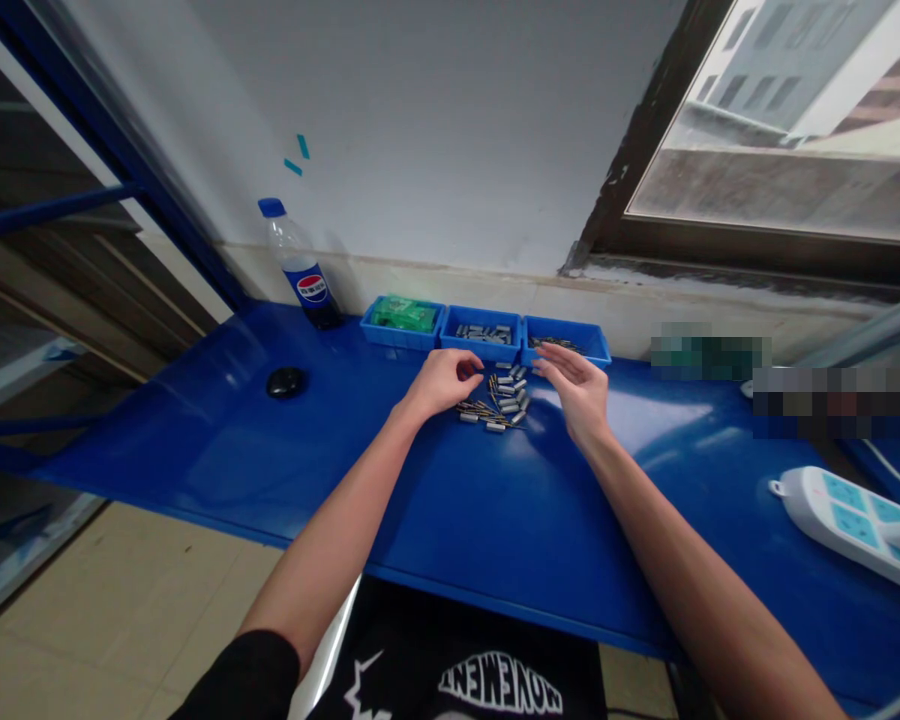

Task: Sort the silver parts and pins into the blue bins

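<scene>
A loose pile of short silver metal cylinders (510, 407) and thin gold-and-dark pins (478, 410) lies on the blue table. My left hand (444, 380) is at the pile's left edge, its fingers curved, with a gap between thumb and forefinger. On the other side, my right hand (581, 390) is raised near the front of the right bin, fingers stretched and apart; nothing shows in it. Behind the pile, the middle blue bin (480, 350) contains silver cylinders, and the right blue bin (604, 345) contains thin pins, partly hidden by my right fingers.
A left blue bin (397, 338) holds a green packet (403, 314). Beside it stands a cola bottle (305, 270), with a black mouse (285, 382) nearer me. A white power strip (855, 525) lies at the right. The wall (450, 150) rises behind the bins.
</scene>
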Motion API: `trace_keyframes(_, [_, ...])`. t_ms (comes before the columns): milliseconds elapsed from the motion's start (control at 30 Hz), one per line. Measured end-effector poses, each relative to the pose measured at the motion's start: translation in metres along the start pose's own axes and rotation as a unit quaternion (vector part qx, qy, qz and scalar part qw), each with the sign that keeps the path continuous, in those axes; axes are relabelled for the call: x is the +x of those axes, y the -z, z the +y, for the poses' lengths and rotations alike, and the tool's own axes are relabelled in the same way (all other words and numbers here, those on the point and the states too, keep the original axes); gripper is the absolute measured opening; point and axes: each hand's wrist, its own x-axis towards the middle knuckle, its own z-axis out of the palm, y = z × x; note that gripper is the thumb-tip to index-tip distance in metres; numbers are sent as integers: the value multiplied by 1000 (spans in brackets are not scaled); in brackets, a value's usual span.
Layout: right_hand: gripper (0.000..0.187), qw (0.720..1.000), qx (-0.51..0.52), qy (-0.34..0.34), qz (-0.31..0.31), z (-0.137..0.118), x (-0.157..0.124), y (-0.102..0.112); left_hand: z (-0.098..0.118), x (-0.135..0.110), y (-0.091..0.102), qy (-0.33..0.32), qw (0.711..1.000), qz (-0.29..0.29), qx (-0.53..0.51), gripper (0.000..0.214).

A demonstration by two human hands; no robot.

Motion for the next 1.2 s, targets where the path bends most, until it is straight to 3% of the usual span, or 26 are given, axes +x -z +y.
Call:
trace_keyframes(133, [49, 1000, -12, -5, 0, 2, 1, 2, -4, -1, 1, -5, 998, -48, 29, 23])
trace_keyframes(367, [39, 1000, -21, -14, -13, 2, 0, 1, 1, -4, -16, -90, 988, -59, 113, 32])
trace_keyframes(700, [35, 999, -25, -15, -23, 6, 1, 3, -6, -1, -10, -55, 989, -84, 111, 10])
trace_keyframes(1067, [34, 999, -22, -26, -28, 3, 0, 2, -9, 1, -2, -58, 992, -94, 60, 4])
trace_keyframes(1200, [33, 999, -15, -28, -27, 3, 0, 1, -5, 1, 0, -61, 995, -72, 45, 6])
